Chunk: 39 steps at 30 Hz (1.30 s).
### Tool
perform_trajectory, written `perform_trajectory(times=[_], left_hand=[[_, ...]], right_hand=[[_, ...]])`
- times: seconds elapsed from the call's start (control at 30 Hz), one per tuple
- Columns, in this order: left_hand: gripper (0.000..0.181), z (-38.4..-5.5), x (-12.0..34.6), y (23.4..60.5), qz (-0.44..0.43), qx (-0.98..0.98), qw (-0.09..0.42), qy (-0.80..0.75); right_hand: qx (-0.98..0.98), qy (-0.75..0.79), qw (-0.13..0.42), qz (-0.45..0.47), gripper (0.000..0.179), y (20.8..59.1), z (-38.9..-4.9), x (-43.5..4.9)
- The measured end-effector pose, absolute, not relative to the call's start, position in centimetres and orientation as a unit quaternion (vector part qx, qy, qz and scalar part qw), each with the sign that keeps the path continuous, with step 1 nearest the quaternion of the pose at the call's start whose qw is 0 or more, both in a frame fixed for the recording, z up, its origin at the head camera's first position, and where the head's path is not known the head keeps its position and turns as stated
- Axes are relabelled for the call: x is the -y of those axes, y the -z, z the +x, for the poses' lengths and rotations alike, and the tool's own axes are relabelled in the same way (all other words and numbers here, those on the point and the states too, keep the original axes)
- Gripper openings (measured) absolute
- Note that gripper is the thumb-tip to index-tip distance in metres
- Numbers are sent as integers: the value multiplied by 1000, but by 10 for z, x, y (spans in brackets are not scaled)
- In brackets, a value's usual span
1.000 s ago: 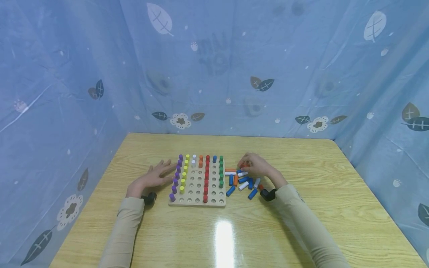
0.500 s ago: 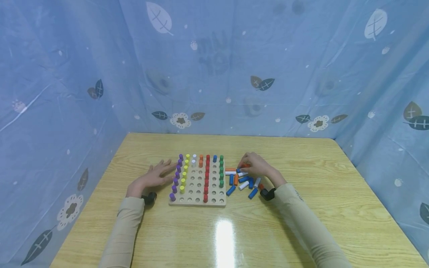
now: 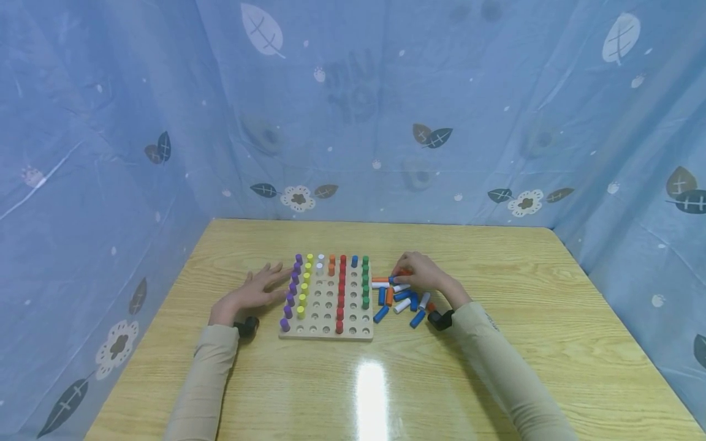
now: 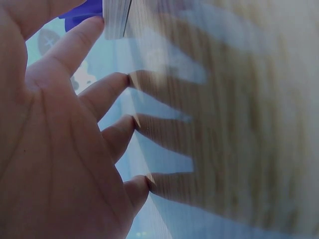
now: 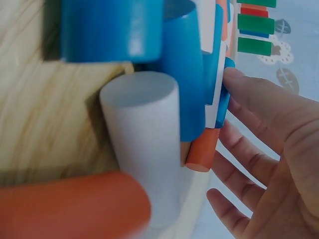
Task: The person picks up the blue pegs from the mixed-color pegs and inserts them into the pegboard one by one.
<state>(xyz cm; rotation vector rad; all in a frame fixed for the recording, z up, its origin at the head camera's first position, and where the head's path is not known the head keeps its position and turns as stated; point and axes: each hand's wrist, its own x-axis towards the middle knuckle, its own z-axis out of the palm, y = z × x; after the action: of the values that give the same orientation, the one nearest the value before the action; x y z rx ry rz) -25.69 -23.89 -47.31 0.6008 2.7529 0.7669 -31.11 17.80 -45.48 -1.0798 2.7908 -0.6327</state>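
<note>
A wooden peg board [image 3: 325,334] lies on the table with purple, yellow, white, orange, red, blue and green pegs standing in its columns. My left hand [image 3: 254,291] rests spread at the board's left side. In the left wrist view its fingertips meet the tabletop and the index fingertip [image 4: 97,25] is right at the board's edge [image 4: 115,20]. Over the loose pegs right of the board, my right hand [image 3: 421,271] pinches a blue peg [image 3: 392,279] between thumb and fingers. The right wrist view has the thumb on this blue peg [image 5: 227,94]; the fingers are partly hidden behind it.
Several loose blue, white and orange pegs lie between the board and my right wrist, among them a white peg [image 5: 142,144] close to the wrist camera. An orange peg [image 3: 406,272] shows under the right hand. A patterned blue curtain [image 3: 364,110] surrounds the table [image 3: 469,398].
The blue peg at my right fingertips has shifted slightly left and away, toward the end of a loose orange peg. The left hand keeps its place beside the board.
</note>
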Motion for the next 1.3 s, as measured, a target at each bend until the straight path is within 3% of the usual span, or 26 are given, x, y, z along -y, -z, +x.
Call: perform_trajectory(times=[0.53,1.3], left_hand=[[62,-256,239,473,223,-930,106,-271],[62,-255,238,471,220,-931,109,-271]], right_hand=[[-891,332,104,-292,17,444,-308,-183],[-870,367,11,-328,22,438,-315,-159]])
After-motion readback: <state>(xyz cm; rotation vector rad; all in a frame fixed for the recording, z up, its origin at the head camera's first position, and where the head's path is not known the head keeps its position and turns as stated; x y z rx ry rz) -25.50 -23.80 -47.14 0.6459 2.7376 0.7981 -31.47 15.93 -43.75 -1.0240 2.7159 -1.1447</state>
